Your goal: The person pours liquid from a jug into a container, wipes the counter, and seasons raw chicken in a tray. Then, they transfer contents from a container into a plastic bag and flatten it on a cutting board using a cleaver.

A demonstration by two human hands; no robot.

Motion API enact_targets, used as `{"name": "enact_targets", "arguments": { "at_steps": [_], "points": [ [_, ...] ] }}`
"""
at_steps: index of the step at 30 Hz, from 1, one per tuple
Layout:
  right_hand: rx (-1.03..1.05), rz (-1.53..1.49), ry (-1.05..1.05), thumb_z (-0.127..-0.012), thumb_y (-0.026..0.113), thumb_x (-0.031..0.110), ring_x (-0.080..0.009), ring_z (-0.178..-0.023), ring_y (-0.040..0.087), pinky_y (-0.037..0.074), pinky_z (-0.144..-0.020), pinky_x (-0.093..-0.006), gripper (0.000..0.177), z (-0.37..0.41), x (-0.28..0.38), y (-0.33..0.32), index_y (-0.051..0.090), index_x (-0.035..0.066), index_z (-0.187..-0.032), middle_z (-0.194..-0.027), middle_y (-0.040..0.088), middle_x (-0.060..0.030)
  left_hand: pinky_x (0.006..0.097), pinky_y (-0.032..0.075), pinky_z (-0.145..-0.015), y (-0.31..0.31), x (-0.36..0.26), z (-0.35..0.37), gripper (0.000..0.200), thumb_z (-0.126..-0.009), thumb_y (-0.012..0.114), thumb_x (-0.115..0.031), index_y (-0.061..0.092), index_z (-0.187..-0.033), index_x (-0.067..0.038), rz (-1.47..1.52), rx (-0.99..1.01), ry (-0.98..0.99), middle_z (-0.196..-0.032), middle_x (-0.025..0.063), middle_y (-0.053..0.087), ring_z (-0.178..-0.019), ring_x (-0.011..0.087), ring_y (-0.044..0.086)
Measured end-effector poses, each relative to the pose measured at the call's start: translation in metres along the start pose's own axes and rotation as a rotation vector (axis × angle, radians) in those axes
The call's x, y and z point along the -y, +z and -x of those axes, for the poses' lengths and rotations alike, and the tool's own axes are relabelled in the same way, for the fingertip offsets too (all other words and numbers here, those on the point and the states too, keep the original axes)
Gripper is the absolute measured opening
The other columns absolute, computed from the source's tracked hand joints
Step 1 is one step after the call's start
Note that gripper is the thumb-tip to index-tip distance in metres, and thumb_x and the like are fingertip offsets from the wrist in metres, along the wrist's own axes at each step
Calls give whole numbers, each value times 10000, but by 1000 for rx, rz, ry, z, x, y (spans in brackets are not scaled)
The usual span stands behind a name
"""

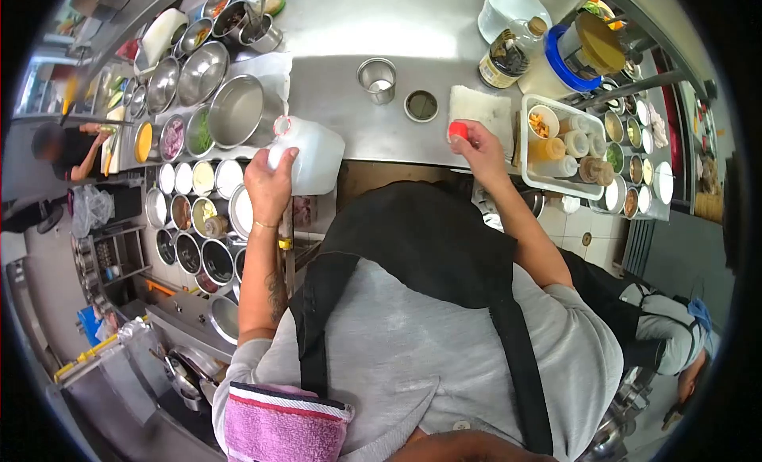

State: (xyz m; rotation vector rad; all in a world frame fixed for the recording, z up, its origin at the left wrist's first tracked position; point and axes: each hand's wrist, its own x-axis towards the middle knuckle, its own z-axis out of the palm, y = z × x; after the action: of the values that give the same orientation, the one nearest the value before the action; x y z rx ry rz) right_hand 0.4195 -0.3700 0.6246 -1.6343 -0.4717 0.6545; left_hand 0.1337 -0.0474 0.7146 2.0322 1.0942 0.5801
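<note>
My left hand (270, 184) is closed round the handle of a translucent white plastic jug (317, 156), tilted at the front edge of the steel counter, its uncapped mouth towards the upper left. In my right hand (482, 151) a small red cap (458, 129) is pinched, above the front edge of a folded white cloth (480, 113). Between the hands, further back, stand a metal cup (376, 80) with something pale inside and a small round dish (421, 105) with dark contents.
Metal bowls (236, 111) crowd the left side. On the right are a white basket (526, 144) of squeeze bottles, a dark sauce bottle (508, 57) and a blue-rimmed tub (548, 69). One person (75, 148) is at far left, another (671, 327) at lower right.
</note>
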Motion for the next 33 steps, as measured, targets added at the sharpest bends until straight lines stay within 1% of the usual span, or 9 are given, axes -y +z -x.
{"name": "enact_targets", "arguments": {
  "at_steps": [4, 6, 8, 10, 14, 18, 23, 27, 33],
  "points": [
    [31, -43, 14, -1038, 739, 144, -84, -879, 681, 564, -835, -262, 307, -11, 6, -1, 691, -3, -1303, -993, 735, -15, 427, 569, -759, 10, -17, 10, 402, -917, 871, -316, 759, -1024, 55, -55, -80, 35, -868, 233, 773, -758, 322, 720],
    [85, -35, -24, -1045, 731, 141, -88, -872, 685, 571, -829, -268, 308, -18, 6, 0, 684, -2, -1314, -999, 738, -20, 404, 567, -753, 8, -24, 25, 388, -925, 868, -298, 758, -1034, 58, -95, -109, 65, -855, 200, 778, -747, 267, 707],
    [111, -38, -43, -1046, 730, 140, -88, -870, 685, 571, -823, -266, 309, -22, 8, -3, 682, -4, -1315, -1002, 739, -19, 379, 558, -735, 2, -25, 39, 359, -935, 864, -269, 756, -1028, 61, 90, -137, 43, -858, 157, 781, -756, 199, 693],
    [144, -39, -54, -1047, 729, 139, -88, -868, 684, 570, -818, -265, 310, -26, 8, -7, 679, -6, -1316, -1004, 739, -19, 363, 547, -727, -11, -29, 48, 336, -941, 861, -249, 749, -1006, 61, 120, -82, -73, -857, 129, 776, -769, 151, 669],
    [136, -73, -32, -1044, 730, 136, -90, -871, 684, 569, -818, -259, 302, -34, 10, -11, 679, -12, -1302, -1018, 740, -23, 332, 536, -695, 1, -23, 59, 323, -950, 851, -232, 737, -995, 67, -89, -105, -31, -844, 128, 768, -718, 159, 648],
    [141, -74, -22, -1046, 728, 138, -92, -875, 685, 575, -822, -264, 312, -34, 5, -21, 679, -12, -1315, -1027, 739, -28, 323, 544, -712, -15, -28, 75, 307, -961, 840, -195, 731, -987, 90, 183, -103, -111, -867, 99, 777, -760, 163, 663],
    [140, -74, -7, -1044, 731, 144, -95, -879, 690, 580, -830, -266, 320, -42, 0, -23, 681, -11, -1319, -1030, 741, -30, 335, 536, -719, 1, -18, 74, 356, -949, 859, -259, 738, -991, 74, -89, -101, -88, -840, 120, 762, -753, 153, 640],
    [124, -70, -8, -1041, 734, 149, -104, -883, 700, 594, -832, -275, 322, -44, -6, -29, 684, -8, -1317, -1037, 745, -38, 352, 531, -712, -14, -25, 89, 398, -935, 864, -327, 730, -960, 47, 126, -119, -164, -804, 160, 730, -745, 167, 639],
    [114, -49, 7, -1038, 737, 159, -115, -885, 712, 605, -824, -283, 323, -48, -7, -29, 688, -6, -1312, -1045, 750, -50, 364, 524, -695, 2, -13, 82, 401, -929, 867, -319, 730, -955, 57, -53, -123, -120, -780, 153, 719, -714, 182, 611]
  ]
}}
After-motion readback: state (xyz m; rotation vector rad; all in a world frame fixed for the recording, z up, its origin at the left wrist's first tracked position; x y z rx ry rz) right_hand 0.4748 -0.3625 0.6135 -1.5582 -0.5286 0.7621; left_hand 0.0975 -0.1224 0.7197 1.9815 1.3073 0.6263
